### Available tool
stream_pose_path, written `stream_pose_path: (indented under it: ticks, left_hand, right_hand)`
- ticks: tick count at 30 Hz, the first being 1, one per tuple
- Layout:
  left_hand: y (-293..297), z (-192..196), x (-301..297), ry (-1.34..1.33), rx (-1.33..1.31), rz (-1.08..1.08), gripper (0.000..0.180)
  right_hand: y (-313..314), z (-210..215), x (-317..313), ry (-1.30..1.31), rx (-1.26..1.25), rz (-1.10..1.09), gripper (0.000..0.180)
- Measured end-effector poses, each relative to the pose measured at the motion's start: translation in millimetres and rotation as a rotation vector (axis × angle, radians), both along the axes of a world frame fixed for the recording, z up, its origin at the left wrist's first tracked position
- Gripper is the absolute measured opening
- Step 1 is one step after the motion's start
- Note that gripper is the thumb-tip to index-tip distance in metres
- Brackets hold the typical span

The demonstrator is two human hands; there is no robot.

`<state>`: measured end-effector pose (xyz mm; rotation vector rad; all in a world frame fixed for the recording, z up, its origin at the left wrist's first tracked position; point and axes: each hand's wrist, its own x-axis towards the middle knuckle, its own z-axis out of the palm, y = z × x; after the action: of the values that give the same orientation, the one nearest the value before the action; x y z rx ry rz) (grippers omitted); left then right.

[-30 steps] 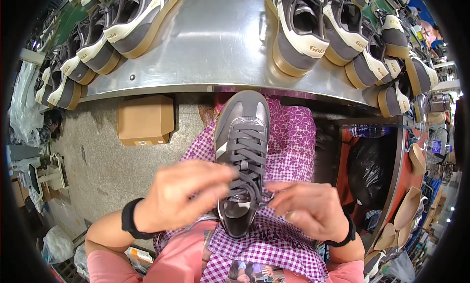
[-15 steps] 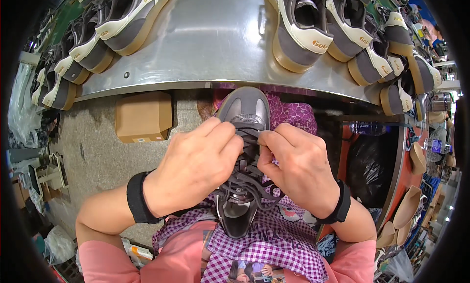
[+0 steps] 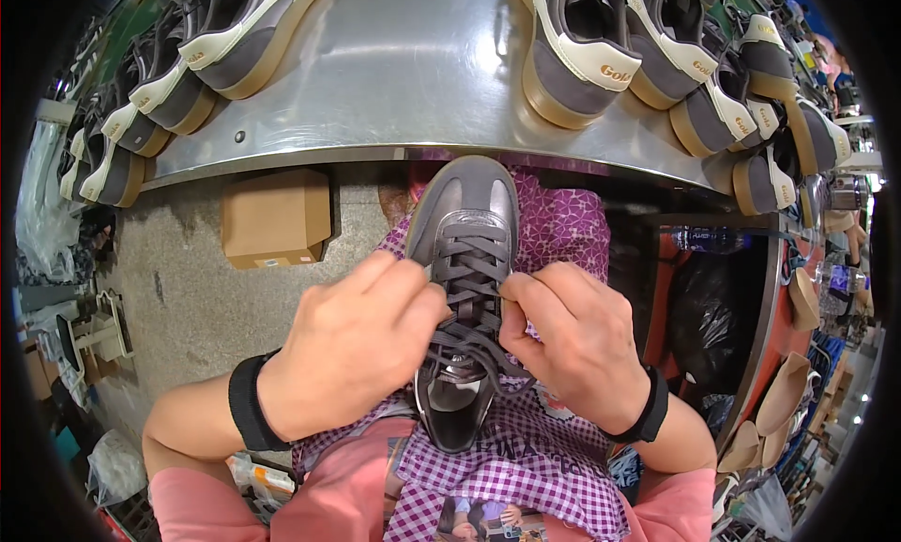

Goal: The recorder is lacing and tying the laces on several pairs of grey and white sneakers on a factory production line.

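A grey leather lace-up sneaker with dark laces (image 3: 465, 260) lies on the person's lap over a purple checked apron (image 3: 526, 467), long axis running straight away from the body, toe pointing toward the curved steel tabletop (image 3: 394, 82), heel nearest the chest. The left hand (image 3: 361, 350) and right hand (image 3: 568, 340) flank its middle, each grip pinched on the dark laces (image 3: 469, 270). The fingertips and the sneaker's sides are hidden. Matching grey sneakers with tan soles (image 3: 582, 54) line the tabletop, several cut off at the rim.
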<state>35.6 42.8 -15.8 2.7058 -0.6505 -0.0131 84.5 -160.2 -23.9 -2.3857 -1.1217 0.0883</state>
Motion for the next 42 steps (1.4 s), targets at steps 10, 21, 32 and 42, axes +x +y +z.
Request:
stream_pose_path:
  ticks: [10,21,32,42]
  left_hand:
    - [1.0,-12.2,-5.3,0.319,-0.509,0.338,0.026]
    - [30.8,-22.8,-1.3,0.810,-0.832,0.423,0.020]
    - [7.4,-5.4,-16.0,0.134,-0.391,0.088,0.028]
    - [21.7,-8.1,-11.5,0.617,-0.726,0.087,0.021]
  right_hand:
    - [0.1,0.5,-20.3,0.311,0.142,-0.263,0.022]
    - [-32.8,-22.3,-13.0,1.403,0.682,-0.474,0.012]
    - [-9.6,-3.9,-25.1,0.190,0.134,-0.159,0.026]
    - [-28.0,0.5,-19.1,0.884,0.455,-0.100,0.011]
